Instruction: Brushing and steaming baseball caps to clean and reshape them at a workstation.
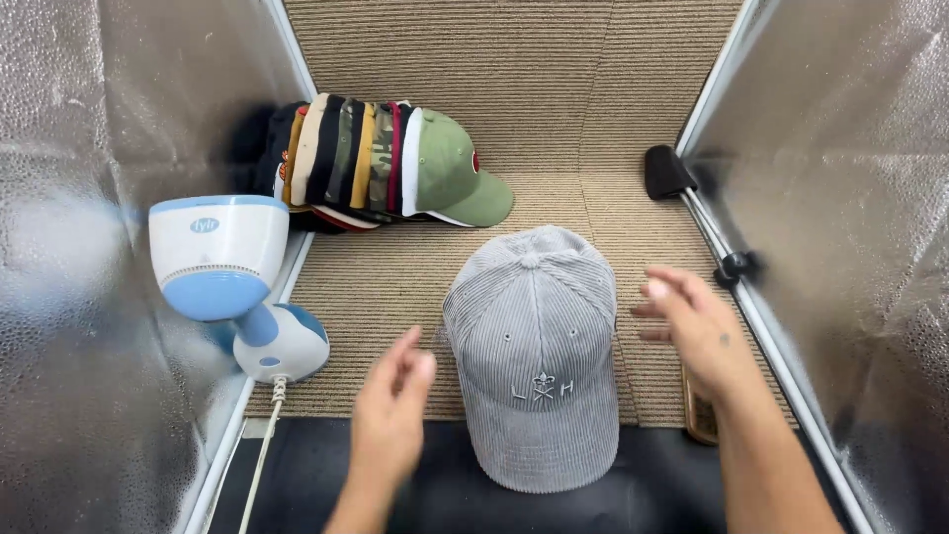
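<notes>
Shiny silver walls (89, 109) stand on both sides of you, and a tan ribbed mat (395, 287) covers the floor between them. Closest to you, your left hand (390, 410) and your right hand (697, 321) are both loose, fingers spread, holding nothing. Between them lies the grey cap (534, 346), flat on the mat, its brim pointing at you and hanging over the dark edge. Neither hand touches it yet. If you pick it up, I think it is best to take both sides of the round top softly, so the cloth does not squash. On your left stands a white and blue steamer (222, 277), near your left hand, so mind its cord. Farther back, a row of caps (381, 158) leans together.
</notes>
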